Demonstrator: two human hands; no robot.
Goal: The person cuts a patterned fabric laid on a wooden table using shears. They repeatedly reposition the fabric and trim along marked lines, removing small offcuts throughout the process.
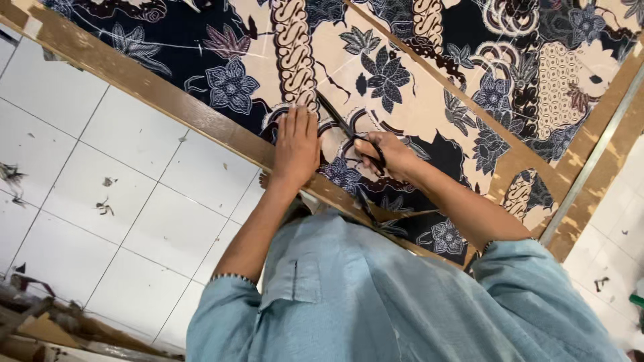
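Right hand [392, 155] is clamped on black scissors [349, 131], handles hidden; at nine o'clock, left hand [295, 147] lies flat, fingers together, on patterned fabric [402, 74].

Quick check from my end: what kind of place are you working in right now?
Probably a tailoring or fabric-cutting workshop. A patterned batik-style cloth lies spread over a wooden table, the right hand works scissors through it while the left hand presses it flat, and scraps dot the white tiled floor.

- My left hand [295, 149] lies flat, palm down, fingers straight and together.
- My right hand [386, 155] is curled closed, forearm bare, elbow bent.
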